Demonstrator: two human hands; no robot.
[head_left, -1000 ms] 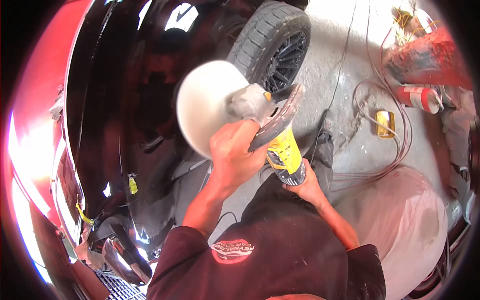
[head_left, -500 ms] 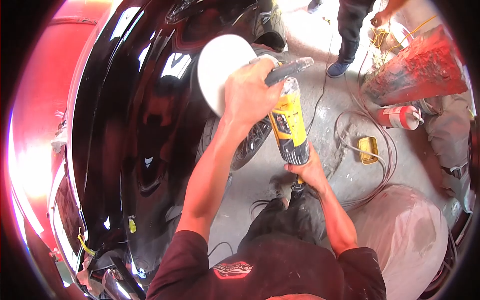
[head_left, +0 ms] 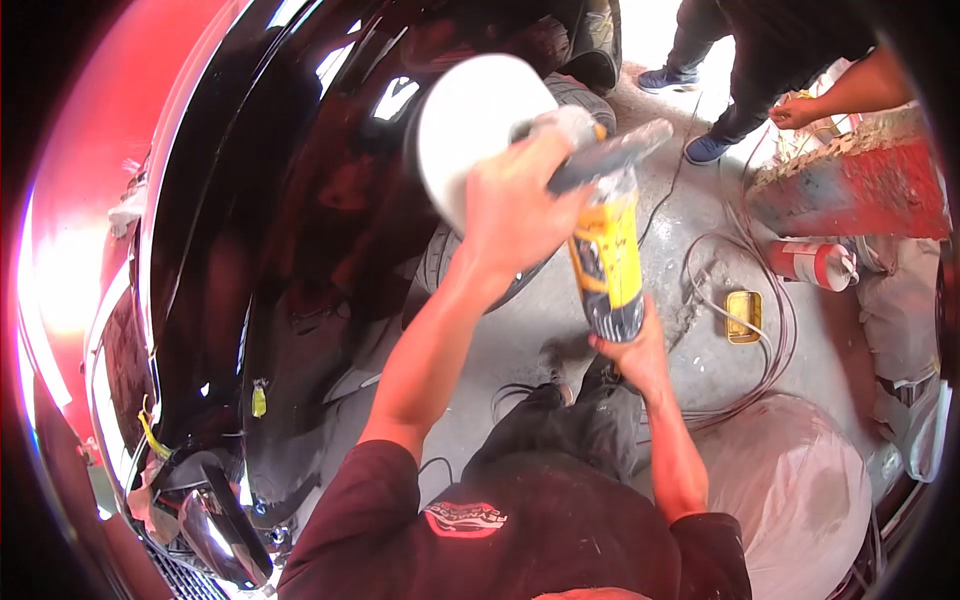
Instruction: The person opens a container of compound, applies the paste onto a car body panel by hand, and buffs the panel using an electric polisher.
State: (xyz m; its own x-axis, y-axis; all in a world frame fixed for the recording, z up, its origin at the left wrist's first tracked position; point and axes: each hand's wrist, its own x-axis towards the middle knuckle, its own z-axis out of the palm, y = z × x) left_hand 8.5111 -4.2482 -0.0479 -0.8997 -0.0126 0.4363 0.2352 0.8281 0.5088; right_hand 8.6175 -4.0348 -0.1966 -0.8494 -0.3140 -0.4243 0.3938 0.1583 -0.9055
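Note:
A yellow and black power polisher (head_left: 608, 255) with a round white pad (head_left: 480, 130) is held out in front of me. The pad faces the glossy black car panel (head_left: 290, 200); whether it touches is unclear. My left hand (head_left: 520, 205) is wrapped round the front of the tool, by its dark handle (head_left: 612, 158). Around the lower end of the body, my right hand (head_left: 638, 350) is closed. The polisher's head is partly hidden behind my left hand.
Another person (head_left: 735, 75) stands at the upper right. A red fire extinguisher (head_left: 812, 264), a yellow tray (head_left: 743, 317) and looped hoses (head_left: 785, 340) lie on the floor. A covered rounded object (head_left: 780, 490) is at the lower right, a car mirror (head_left: 215, 520) at the lower left.
The polisher and both hands have moved up and to the right along the black panel. The other person has come further into view at the upper right.

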